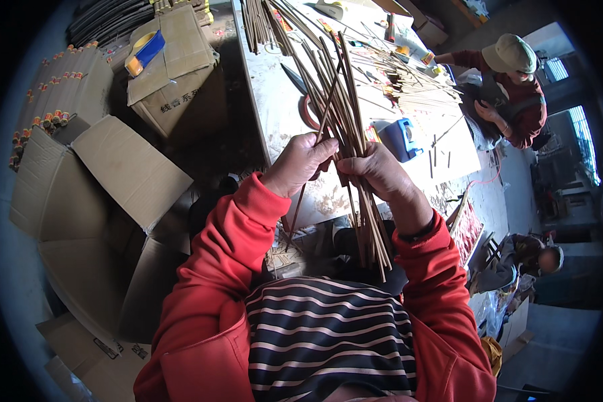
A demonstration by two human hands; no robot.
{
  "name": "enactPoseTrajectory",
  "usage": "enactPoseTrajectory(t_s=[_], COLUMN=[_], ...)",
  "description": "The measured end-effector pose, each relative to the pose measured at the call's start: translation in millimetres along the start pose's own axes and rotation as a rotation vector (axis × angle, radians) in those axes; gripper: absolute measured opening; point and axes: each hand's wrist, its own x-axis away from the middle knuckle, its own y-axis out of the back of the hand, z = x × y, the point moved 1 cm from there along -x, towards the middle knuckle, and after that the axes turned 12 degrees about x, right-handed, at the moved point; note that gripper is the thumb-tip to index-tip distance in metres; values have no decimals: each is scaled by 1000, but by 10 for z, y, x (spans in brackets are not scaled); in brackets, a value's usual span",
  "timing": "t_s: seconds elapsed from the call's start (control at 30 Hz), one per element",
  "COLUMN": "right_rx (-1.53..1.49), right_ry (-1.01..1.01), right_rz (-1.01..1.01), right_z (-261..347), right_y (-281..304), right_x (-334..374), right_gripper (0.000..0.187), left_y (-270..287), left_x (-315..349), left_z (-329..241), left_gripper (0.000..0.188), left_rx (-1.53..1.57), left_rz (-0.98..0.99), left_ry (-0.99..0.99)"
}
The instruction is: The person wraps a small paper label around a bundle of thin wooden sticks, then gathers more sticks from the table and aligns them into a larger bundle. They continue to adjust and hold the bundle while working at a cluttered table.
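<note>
A loose bundle of long, thin brown incense sticks (349,100) stands in front of me above the table edge. My right hand (382,173) is wrapped round its middle, and the lower ends hang over my lap. Close beside it, my left hand (296,164) pinches a stick that slants across the bundle; its curled fingers hide whether it grips more. Behind the bundle on the white table (264,100) lie scissors (307,112) with red handles, partly covered by the sticks. A blue tape dispenser (400,139) sits just beyond my right hand.
More sticks (415,87) lie across the table's far side, where a person in a cap (516,87) works. Another person (526,258) is at far right. To my left are an open carton (120,171), a closed box (174,80) with tape on it, and stacked stick bundles (70,87).
</note>
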Motion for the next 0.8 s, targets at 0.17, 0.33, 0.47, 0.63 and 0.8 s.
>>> enactPoseTrajectory(t_s=[0.17,0.33,0.47,0.63,0.8], right_rx=[-41,29,87,119,222], right_ry=[-12,-29,-22,7,-46], right_rz=[8,-68,-60,-106,-68], right_z=[8,0,45,-31,4], right_y=[3,0,-20,22,51], right_x=[9,12,41,-6,13], right_gripper=[12,11,11,11,9], left_y=[14,-69,10,-22,-32], left_x=[-4,21,-21,6,11], left_z=[-4,-49,-46,-6,7], left_gripper=[20,19,18,23,23], left_rx=[23,-9,-30,-134,-188], left_rz=[17,-32,-96,-4,22], left_ry=[43,-87,-88,-4,-47])
